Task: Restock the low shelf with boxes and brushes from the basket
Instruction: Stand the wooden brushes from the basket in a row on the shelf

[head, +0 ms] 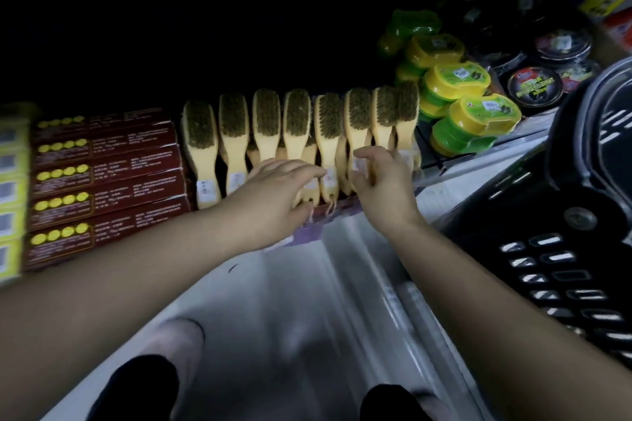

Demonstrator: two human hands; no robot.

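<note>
- Yellow boxes (pixel 10 188): stacked flat at the far left of the low shelf (pixel 318 229), partly cut off by the frame edge.
- Dark red boxes (pixel 102 174): five are visible, stacked flat with their faces towards the aisle, touching the yellow stack. This section appears filled.
- Brushes (pixel 266 123): pale wooden bodies with dark bristle pads. They stand in a row just beside the red boxes, bristle ends towards the back and handles towards the front edge. More brushes are partly visible behind the front row. White labels sit on several handles, and a cord loop hangs from one handle end. The spacing is uneven at the right end, where two brushes overlap.
- Left hand (pixel 277 195): fingers curved over the handle ends at the middle of the row, thumb beneath. Contact is evident, but whether it has a closed hold on a handle cannot be determined.
- Right hand (pixel 379 181): thumb and forefinger stand narrowly apart on either side of a labelled handle near the right end of the row. A firm pinch cannot be confirmed.
- Basket (pixel 581 215): black and slotted, at the right, near the shelf. Its interior is not visible, so the remaining stock cannot be determined.
- Assessment: restocking appears well advanced. The current step is probably seating or straightening the brushes.
</note>
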